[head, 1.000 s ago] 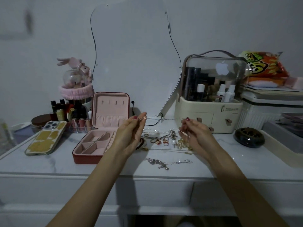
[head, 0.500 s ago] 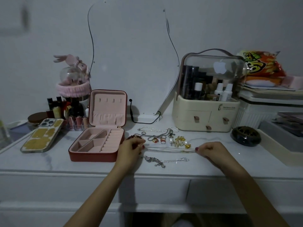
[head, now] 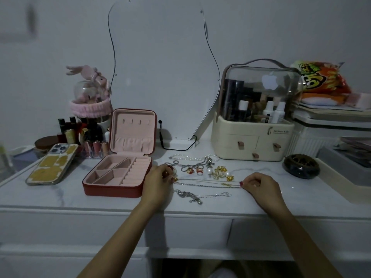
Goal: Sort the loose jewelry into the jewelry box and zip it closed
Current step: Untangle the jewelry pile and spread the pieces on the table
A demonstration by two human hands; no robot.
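Observation:
A red jewelry box (head: 112, 190) with pink lining stands open on the white table, its lid upright and its compartments bare. To its right lies loose jewelry: a pearl necklace (head: 188, 157), rings (head: 194, 170), gold earrings (head: 220, 171) and a silver bracelet (head: 187, 195). A thin chain (head: 206, 184) lies stretched flat on the table between my hands. My left hand (head: 158, 181) pinches its left end beside the box. My right hand (head: 259, 186) pinches its right end.
A phone (head: 53, 164) lies left of the box, with lipsticks and bottles (head: 80, 135) behind it. A cream cosmetics organiser (head: 253, 137) and a dark round dish (head: 301, 166) stand at the right. A mirror (head: 160, 67) leans on the wall.
Both hands came down from chest height to the tabletop and moved apart, laying the thin chain out straight among the other jewelry.

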